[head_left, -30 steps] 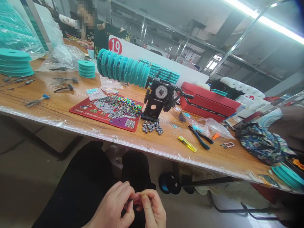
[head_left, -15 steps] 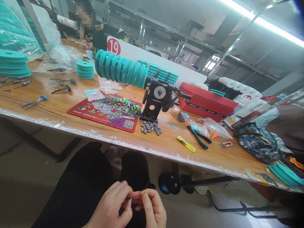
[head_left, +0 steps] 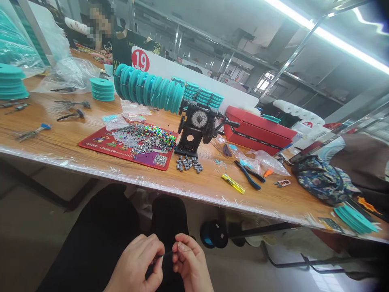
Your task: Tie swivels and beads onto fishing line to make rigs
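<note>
My left hand (head_left: 136,261) is closed over my lap, its thumb and forefinger pinching a thin fishing line (head_left: 168,254). A small dark bit shows at that pinch, too small to make out. My right hand (head_left: 193,261) is a short way to the right, fingers curled and thumb against them, with the line running across its fingertips. Both hands are below the table's front edge. On the table beyond lie grey cylindrical sinkers (head_left: 189,164) and a red mat (head_left: 94,142) bearing colourful beads (head_left: 159,136) and metal swivels.
A black winding machine (head_left: 194,125) carries a row of teal foam spools (head_left: 148,87). To its right are a red box (head_left: 258,129), a yellow lighter-like cutter (head_left: 233,183), pliers (head_left: 251,176) and small snips (head_left: 282,183). A floral cloth bag (head_left: 323,180) lies farther right.
My hands have moved apart from touching, and a stretch of line now shows between them. The right fingers have loosened and spread somewhat. The view has shifted slightly.
</note>
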`<act>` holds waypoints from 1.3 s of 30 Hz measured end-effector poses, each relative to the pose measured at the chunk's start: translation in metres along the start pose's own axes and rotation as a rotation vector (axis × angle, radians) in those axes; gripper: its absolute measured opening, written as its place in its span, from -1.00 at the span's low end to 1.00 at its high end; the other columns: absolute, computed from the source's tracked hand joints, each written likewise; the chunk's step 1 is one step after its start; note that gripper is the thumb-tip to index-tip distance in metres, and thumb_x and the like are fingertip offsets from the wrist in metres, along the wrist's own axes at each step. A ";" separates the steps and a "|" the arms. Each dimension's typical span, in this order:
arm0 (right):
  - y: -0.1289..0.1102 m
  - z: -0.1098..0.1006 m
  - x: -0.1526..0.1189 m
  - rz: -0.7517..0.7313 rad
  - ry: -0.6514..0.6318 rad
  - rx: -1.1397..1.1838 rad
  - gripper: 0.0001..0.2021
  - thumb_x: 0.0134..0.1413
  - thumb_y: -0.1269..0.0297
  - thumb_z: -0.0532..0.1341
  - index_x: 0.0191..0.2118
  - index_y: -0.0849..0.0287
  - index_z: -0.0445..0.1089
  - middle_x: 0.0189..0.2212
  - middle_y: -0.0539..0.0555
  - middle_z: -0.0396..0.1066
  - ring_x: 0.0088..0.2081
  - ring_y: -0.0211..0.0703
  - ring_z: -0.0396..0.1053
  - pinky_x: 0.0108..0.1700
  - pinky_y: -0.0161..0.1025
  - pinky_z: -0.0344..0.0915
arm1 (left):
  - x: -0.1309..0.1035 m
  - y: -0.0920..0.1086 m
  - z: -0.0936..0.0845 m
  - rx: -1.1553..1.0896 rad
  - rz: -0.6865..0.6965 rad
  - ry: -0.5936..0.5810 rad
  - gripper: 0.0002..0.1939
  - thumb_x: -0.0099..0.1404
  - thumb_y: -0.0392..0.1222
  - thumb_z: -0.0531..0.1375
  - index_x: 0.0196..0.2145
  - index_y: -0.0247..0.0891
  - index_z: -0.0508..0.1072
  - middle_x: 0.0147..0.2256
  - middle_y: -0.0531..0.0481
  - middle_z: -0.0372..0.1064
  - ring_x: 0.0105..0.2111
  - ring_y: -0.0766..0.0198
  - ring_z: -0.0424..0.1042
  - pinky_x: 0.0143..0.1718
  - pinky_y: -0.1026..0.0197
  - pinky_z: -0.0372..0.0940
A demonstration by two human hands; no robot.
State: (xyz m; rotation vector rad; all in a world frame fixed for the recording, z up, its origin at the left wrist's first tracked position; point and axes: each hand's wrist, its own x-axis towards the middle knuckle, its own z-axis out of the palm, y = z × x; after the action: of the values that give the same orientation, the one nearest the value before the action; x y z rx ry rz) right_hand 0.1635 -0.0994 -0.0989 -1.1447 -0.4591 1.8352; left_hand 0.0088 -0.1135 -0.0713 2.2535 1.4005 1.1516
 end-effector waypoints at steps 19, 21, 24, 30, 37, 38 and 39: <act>-0.004 0.005 -0.008 -0.191 -0.098 -0.240 -0.77 -0.17 0.20 0.33 -0.42 0.29 0.43 -0.53 0.11 0.42 -0.52 -0.29 0.35 -0.50 -0.40 0.22 | 0.000 0.001 0.001 0.012 -0.027 -0.040 -0.81 0.10 -0.48 -0.05 -0.52 -0.24 0.20 -0.60 0.05 0.20 -0.60 0.32 0.19 -0.57 0.27 0.13; -0.004 0.005 -0.009 -0.202 -0.105 -0.242 -0.79 -0.17 0.23 0.33 -0.44 0.29 0.43 -0.54 0.10 0.42 -0.52 -0.29 0.34 -0.49 -0.40 0.22 | -0.001 0.001 0.001 0.009 -0.027 -0.044 -0.82 0.09 -0.48 -0.05 -0.52 -0.24 0.20 -0.60 0.05 0.20 -0.60 0.31 0.19 -0.56 0.26 0.13; -0.004 0.005 -0.011 -0.206 -0.132 -0.243 -0.81 -0.18 0.26 0.32 -0.42 0.28 0.43 -0.53 0.10 0.42 -0.50 -0.27 0.35 -0.46 -0.38 0.22 | -0.001 0.001 0.001 0.007 -0.037 -0.045 -0.82 0.09 -0.47 -0.06 -0.52 -0.24 0.20 -0.59 0.05 0.21 -0.59 0.31 0.20 -0.56 0.26 0.13; -0.005 0.004 -0.010 -0.230 -0.137 -0.293 -0.83 -0.12 0.25 0.30 -0.44 0.28 0.42 -0.54 0.10 0.41 -0.50 -0.28 0.34 -0.46 -0.38 0.22 | -0.001 0.001 0.001 0.018 -0.034 -0.044 -0.82 0.08 -0.47 -0.06 -0.52 -0.24 0.20 -0.60 0.07 0.19 -0.61 0.33 0.19 -0.56 0.27 0.13; -0.008 0.011 -0.014 -0.297 -0.164 -0.416 -0.79 0.03 0.20 0.20 -0.42 0.28 0.38 -0.44 0.13 0.41 -0.42 -0.25 0.35 -0.44 -0.37 0.24 | 0.004 0.004 -0.003 0.025 -0.008 -0.034 -0.82 0.10 -0.46 -0.06 -0.54 -0.25 0.22 -0.61 0.05 0.20 -0.61 0.33 0.19 -0.56 0.26 0.15; -0.008 0.011 -0.015 -0.300 -0.169 -0.423 -0.78 0.04 0.18 0.18 -0.41 0.28 0.37 -0.42 0.14 0.41 -0.41 -0.24 0.35 -0.43 -0.36 0.24 | 0.004 0.004 -0.003 0.026 -0.006 -0.030 -0.82 0.10 -0.45 -0.06 -0.54 -0.26 0.22 -0.61 0.04 0.20 -0.61 0.32 0.19 -0.56 0.26 0.14; -0.007 0.012 -0.015 -0.301 -0.173 -0.430 -0.77 0.05 0.18 0.17 -0.39 0.28 0.36 -0.40 0.15 0.41 -0.41 -0.23 0.35 -0.43 -0.36 0.25 | 0.005 0.005 -0.003 0.025 -0.006 -0.026 -0.82 0.10 -0.45 -0.06 -0.54 -0.26 0.23 -0.61 0.03 0.20 -0.61 0.32 0.19 -0.57 0.26 0.14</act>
State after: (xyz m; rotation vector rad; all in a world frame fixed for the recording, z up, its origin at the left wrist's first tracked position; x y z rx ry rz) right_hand 0.1596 -0.1068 -0.0797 -1.1223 -1.1061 1.6167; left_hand 0.0106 -0.1125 -0.0643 2.2719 1.4182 1.1052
